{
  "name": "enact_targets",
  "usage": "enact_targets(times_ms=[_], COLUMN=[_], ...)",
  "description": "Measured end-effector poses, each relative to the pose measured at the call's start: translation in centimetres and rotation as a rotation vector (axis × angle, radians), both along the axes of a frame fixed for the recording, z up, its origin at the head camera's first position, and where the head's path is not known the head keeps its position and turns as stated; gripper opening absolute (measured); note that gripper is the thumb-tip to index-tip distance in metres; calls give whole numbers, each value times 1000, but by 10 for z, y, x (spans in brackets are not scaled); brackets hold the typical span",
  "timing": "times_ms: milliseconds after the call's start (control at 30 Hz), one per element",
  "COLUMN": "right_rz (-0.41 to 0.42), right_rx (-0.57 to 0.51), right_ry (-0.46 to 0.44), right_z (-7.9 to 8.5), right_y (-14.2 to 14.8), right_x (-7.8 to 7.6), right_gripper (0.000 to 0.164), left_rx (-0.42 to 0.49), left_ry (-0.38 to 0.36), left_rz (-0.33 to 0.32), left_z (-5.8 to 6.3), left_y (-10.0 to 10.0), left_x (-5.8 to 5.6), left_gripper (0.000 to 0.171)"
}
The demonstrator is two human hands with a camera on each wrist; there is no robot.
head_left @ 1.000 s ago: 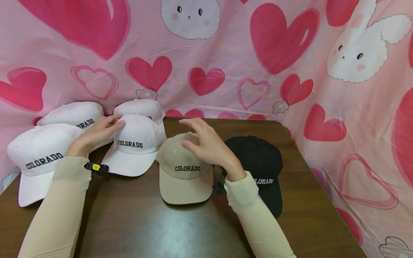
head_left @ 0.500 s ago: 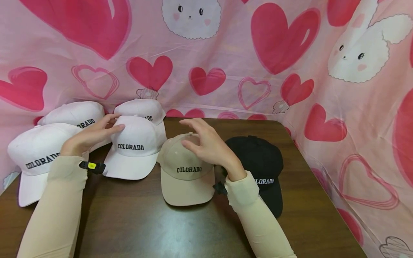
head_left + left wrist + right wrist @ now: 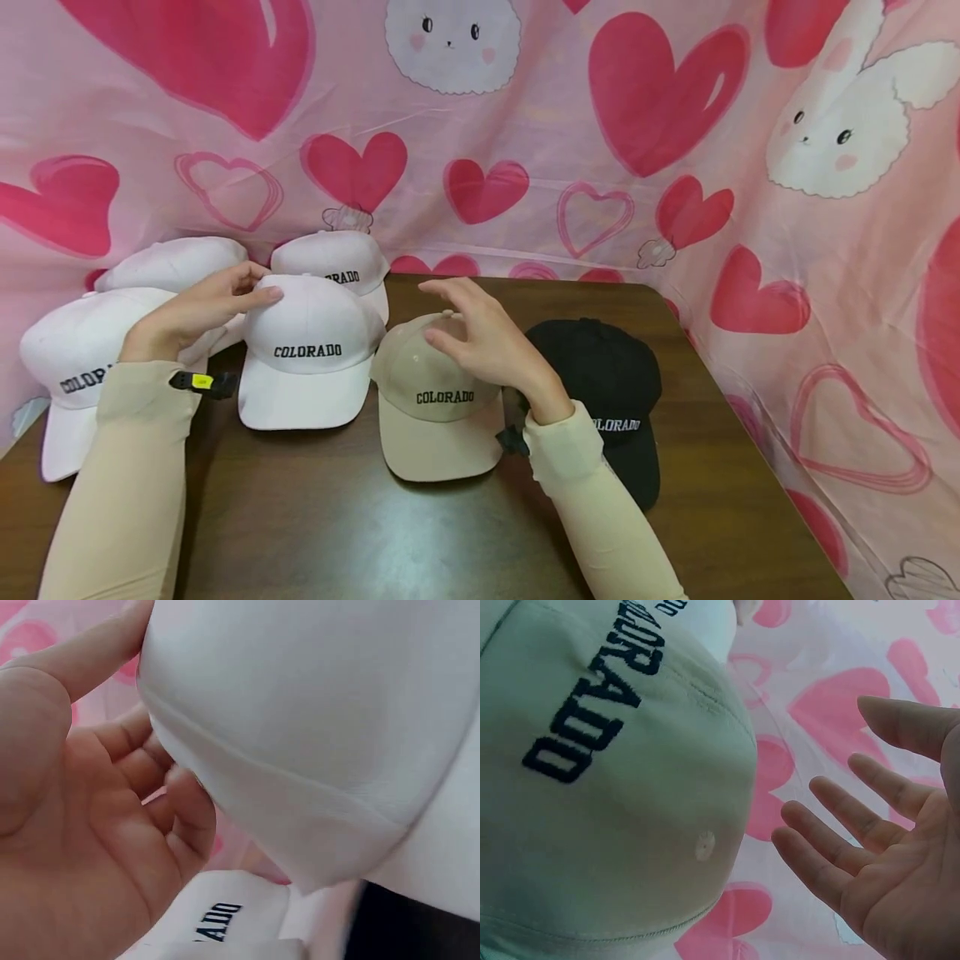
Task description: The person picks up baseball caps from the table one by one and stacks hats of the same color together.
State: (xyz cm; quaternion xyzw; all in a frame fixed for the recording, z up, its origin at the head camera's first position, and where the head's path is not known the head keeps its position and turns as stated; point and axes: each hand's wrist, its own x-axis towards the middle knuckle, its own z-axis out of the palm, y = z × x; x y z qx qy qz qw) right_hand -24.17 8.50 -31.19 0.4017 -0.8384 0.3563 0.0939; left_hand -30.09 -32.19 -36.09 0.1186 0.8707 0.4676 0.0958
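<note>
A white baseball cap [image 3: 307,396] with dark COLORADO lettering sits on the table, brim toward me. My left hand [image 3: 202,308] grips its crown at the upper left; the thumb lies on the cloth and the other fingers [image 3: 191,806] curl at the cap's edge in the left wrist view. To the right sits a beige COLORADO cap [image 3: 408,375], brim also toward me. My right hand [image 3: 487,337] hovers at its crown with fingers extended. A gap separates those fingers [image 3: 832,806] from the beige cap in the right wrist view.
A black cap [image 3: 600,358] lies right of the beige one, partly behind my right forearm. More white caps stand at the left: one in front [image 3: 67,350], one behind it [image 3: 172,254], another [image 3: 337,254] at the back. A pink heart-print cloth [image 3: 480,117] borders the brown table [image 3: 360,533].
The gripped white cap has turned so its brim faces me more squarely, and has come slightly nearer. My left hand has shifted left with it. The right hand stays almost still.
</note>
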Motion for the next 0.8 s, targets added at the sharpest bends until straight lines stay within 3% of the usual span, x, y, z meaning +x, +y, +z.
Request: enact_targets(times_ms=[233,433,633,800], right_rz=[-11,-7,52,52], right_rx=[3,9,-46,7], right_ry=[3,-22,-112,-78], right_z=[3,7,7,2], right_y=[-12,-29,-53,-76], right_x=[2,6,9,8], right_gripper=[55,56,55,54], left_rx=[42,14,34,87], left_ry=[68,141,142,129], left_rz=[-33,-58,-149,-241], left_z=[15,30,40,45], left_y=[-1,-1,-5,-10], left_x=[7,18,25,30], left_gripper=[34,29,24,26])
